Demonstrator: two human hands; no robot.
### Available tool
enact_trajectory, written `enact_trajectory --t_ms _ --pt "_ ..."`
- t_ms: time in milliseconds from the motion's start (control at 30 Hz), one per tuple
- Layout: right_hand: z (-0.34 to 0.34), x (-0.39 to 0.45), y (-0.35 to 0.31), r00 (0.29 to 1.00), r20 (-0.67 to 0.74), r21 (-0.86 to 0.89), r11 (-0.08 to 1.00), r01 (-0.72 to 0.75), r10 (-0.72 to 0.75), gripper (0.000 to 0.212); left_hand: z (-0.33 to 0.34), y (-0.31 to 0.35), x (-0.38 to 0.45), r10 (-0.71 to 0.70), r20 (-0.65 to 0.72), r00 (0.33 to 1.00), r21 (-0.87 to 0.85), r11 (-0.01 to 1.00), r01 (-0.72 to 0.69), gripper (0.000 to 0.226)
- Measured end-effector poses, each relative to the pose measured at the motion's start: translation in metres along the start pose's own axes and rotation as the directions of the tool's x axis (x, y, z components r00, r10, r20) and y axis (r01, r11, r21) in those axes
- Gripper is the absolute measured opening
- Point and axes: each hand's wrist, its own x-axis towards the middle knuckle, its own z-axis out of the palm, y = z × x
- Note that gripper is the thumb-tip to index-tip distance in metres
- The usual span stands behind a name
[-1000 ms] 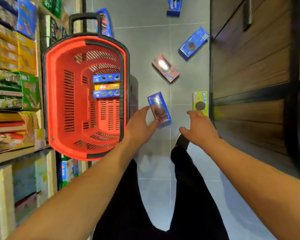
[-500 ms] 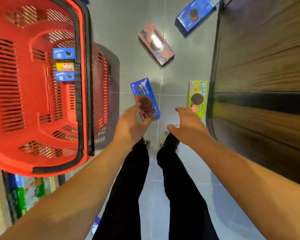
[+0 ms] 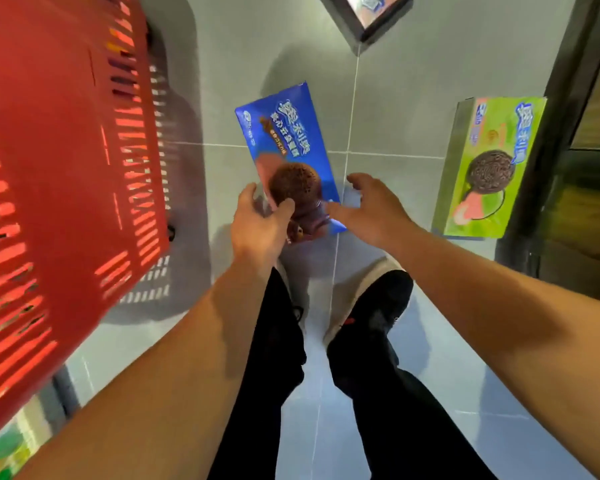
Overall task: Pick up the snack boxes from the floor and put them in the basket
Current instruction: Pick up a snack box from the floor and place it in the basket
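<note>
Your left hand (image 3: 262,226) has now closed thumb-and-fingers on the blue snack box (image 3: 289,157) on the floor beside the red basket (image 3: 66,174), right hand (image 3: 371,202) spread alongside, so lifting comes next.

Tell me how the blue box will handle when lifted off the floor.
The blue box looks like thin cardboard with flat faces, so probably stiff and light, though a hard squeeze may dent it. Its glossy print could be a bit slippery. The left hand grips only its near end, so the far end may droop.
</note>
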Motion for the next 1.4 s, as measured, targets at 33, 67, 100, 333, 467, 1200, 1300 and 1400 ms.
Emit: enact_trajectory --t_ms 33,67,100,333,467,1200,1300,1400 --pt "0.008 0.010 0.002 0.999 0.033 0.092 0.995 -0.035 0.032 0.064 0.006 -0.009 0.007 -0.011 0.016 1.000 -0.079 0.997 0.013 0.071" --pt "0.018 0.019 0.005 0.996 0.074 0.186 0.980 -0.067 0.054 0.057 0.014 -0.023 0.018 -0.014 0.039 0.999 -0.156 0.988 0.020 0.065" --pt "0.026 0.024 0.006 0.992 0.107 0.267 0.960 -0.086 0.060 0.052 0.020 -0.038 0.027 -0.001 0.081 0.997 -0.207 0.978 0.017 0.059" --pt "0.031 0.002 0.015 0.992 0.083 0.475 0.871 -0.124 0.096 0.047 0.017 -0.037 0.011 0.094 0.207 0.974 -0.361 0.932 -0.013 0.043" --pt "0.001 -0.062 0.003 0.985 0.076 0.545 0.821 -0.170 0.153 0.028 -0.007 -0.001 -0.041 0.016 0.236 0.972 -0.296 0.954 0.056 0.067" --pt "-0.132 -0.523 -0.195 0.985 -0.167 0.486 0.867 0.115 -0.037 0.070 -0.306 0.164 -0.430 0.354 0.339 0.871 0.150 0.894 -0.422 0.086" --pt "-0.141 -0.560 -0.209 0.963 -0.207 0.191 0.959 0.211 -0.171 0.077 -0.349 0.170 -0.468 0.568 0.240 0.787 0.214 0.760 -0.614 0.075" --pt "-0.137 -0.598 -0.218 0.917 -0.202 -0.139 0.937 0.320 -0.344 0.076 -0.389 0.161 -0.505 0.792 0.122 0.599 0.387 0.518 -0.763 0.072"
